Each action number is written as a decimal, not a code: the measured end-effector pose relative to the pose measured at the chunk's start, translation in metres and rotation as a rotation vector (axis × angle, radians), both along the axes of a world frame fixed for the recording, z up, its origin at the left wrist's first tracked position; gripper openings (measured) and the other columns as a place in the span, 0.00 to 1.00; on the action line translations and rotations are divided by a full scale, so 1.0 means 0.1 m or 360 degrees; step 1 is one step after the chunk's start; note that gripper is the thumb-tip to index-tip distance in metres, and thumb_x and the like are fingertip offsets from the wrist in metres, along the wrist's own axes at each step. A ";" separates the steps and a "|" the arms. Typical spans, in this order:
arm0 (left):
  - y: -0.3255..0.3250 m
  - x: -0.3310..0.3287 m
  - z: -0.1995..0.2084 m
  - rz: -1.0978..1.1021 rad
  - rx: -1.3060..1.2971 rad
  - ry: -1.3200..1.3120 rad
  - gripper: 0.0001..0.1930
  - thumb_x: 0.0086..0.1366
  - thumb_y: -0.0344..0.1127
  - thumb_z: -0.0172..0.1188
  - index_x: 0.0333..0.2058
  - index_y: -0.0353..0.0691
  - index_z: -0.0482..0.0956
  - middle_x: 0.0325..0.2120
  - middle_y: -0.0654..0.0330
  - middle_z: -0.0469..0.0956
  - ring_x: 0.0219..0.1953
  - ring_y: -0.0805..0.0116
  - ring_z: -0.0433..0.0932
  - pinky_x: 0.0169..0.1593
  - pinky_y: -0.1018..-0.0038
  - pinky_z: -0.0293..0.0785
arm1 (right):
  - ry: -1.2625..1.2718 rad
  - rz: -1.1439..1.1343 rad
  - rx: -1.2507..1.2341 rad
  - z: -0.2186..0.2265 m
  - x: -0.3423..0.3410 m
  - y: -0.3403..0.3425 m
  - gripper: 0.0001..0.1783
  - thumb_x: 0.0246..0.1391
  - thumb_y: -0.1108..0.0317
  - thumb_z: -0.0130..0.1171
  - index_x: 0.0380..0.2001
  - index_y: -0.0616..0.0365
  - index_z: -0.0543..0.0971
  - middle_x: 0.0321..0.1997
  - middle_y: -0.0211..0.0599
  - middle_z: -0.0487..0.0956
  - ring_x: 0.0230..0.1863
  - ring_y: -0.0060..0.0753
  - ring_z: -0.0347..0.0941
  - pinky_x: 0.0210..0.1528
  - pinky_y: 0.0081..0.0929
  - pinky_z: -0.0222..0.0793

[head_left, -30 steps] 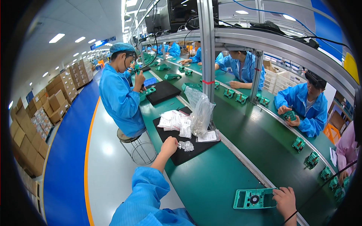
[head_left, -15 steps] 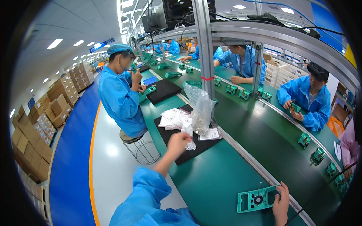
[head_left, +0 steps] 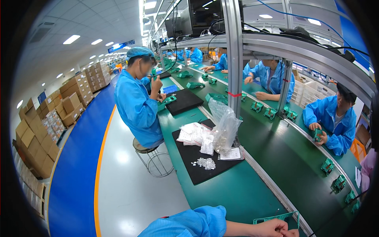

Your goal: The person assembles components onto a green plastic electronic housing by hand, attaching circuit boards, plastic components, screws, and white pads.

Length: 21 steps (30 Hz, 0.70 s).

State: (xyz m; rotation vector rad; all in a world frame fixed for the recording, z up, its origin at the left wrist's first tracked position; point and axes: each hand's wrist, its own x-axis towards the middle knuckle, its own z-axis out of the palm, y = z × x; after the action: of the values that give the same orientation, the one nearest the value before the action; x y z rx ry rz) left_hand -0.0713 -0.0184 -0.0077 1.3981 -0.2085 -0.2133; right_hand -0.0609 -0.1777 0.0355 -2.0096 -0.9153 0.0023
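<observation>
At the lower edge, my left hand (head_left: 272, 228) is closed in a pinch above a green plastic casing (head_left: 271, 218). Whatever sits between its fingertips is too small to make out. My right hand (head_left: 292, 233) meets it there, mostly cut off by the frame, its visible fingers pressed together. My left forearm and hand cover much of the casing; only its upper rim and right edge show. A pile of small clear pieces (head_left: 206, 163) lies on a black mat (head_left: 193, 176), beside white printed packets (head_left: 193, 134) and a clear plastic bag (head_left: 225, 126).
A metal post (head_left: 234, 59) rises behind the bag. Along the right runs a dark green conveyor (head_left: 272, 150) carrying green assemblies (head_left: 327, 166). A co-worker in blue (head_left: 138, 102) sits at the left by a stool (head_left: 152, 148); another (head_left: 333, 122) handles a green assembly across the line.
My left hand has come from the pile of clear pieces to the casing and my right hand. The view has shifted, with the scene sliding right and down.
</observation>
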 end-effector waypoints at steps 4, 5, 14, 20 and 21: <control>0.11 0.01 -0.16 -0.0034 -0.0234 -0.0171 0.16 0.47 0.26 0.60 0.36 0.38 0.67 0.23 0.63 0.71 0.25 0.75 0.69 0.29 0.79 0.65 | 0.0041 0.0125 0.0020 0.00 0.05 0.04 0.11 0.39 0.79 0.58 0.31 0.59 0.75 0.32 0.40 0.71 0.32 0.35 0.69 0.32 0.25 0.67; 0.14 -0.01 -0.11 -0.0044 -0.0256 -0.0179 0.16 0.47 0.26 0.61 0.36 0.38 0.67 0.23 0.63 0.71 0.25 0.75 0.69 0.29 0.79 0.65 | 0.0030 0.0149 -0.0003 0.01 0.08 0.05 0.10 0.40 0.79 0.57 0.31 0.59 0.75 0.32 0.40 0.71 0.31 0.36 0.69 0.32 0.26 0.66; 0.20 -0.08 0.07 -0.0036 0.0116 -0.0293 0.16 0.47 0.27 0.62 0.36 0.37 0.68 0.22 0.63 0.72 0.26 0.76 0.70 0.31 0.80 0.66 | 0.0095 0.0174 -0.0029 0.05 0.06 0.08 0.06 0.41 0.78 0.57 0.27 0.62 0.74 0.28 0.43 0.71 0.29 0.41 0.69 0.32 0.27 0.65; 0.17 -0.06 -0.05 -0.0069 -0.0067 -0.0036 0.11 0.54 0.31 0.56 0.37 0.38 0.75 0.27 0.64 0.72 0.28 0.79 0.68 0.32 0.81 0.65 | -0.0152 -0.0014 0.0187 -0.22 0.16 0.08 0.07 0.33 0.79 0.59 0.22 0.59 0.75 0.23 0.37 0.71 0.25 0.35 0.67 0.27 0.23 0.62; 0.22 -0.10 -0.06 0.0015 0.0075 -0.0083 0.09 0.54 0.32 0.56 0.36 0.38 0.75 0.27 0.64 0.73 0.29 0.78 0.68 0.33 0.80 0.66 | -0.0303 -0.0025 0.0317 -0.36 0.24 0.16 0.06 0.28 0.78 0.60 0.16 0.57 0.75 0.17 0.33 0.71 0.19 0.30 0.66 0.21 0.21 0.60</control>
State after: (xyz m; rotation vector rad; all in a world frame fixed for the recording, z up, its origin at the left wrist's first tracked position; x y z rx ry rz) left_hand -0.0816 0.0038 -0.0133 1.4522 -0.2415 -0.1752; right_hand -0.0366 -0.1614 -0.0008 -1.8530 -0.9783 -0.2829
